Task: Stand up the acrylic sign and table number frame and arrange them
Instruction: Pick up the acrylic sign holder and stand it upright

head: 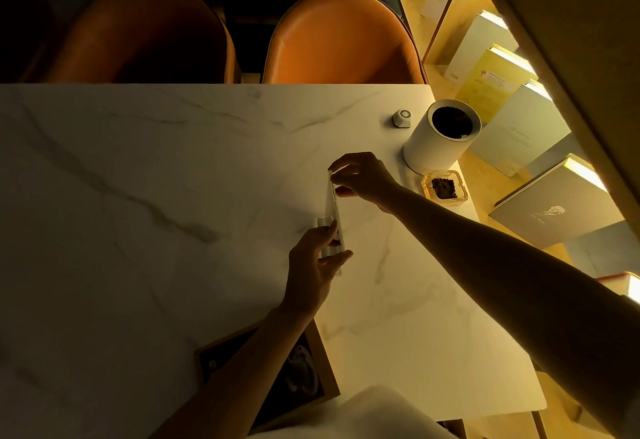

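A clear acrylic sign stands nearly upright on its edge in the middle of the white marble table. My right hand pinches its top far corner. My left hand grips its near lower end at the clear base. A wooden-framed dark picture, likely the table number frame, lies flat at the table's near edge, partly hidden under my left forearm.
A white cylindrical bin, a small white hexagonal device and a glass ashtray sit at the table's right side. Two orange chairs stand beyond the far edge. Books line a lit shelf on the right.
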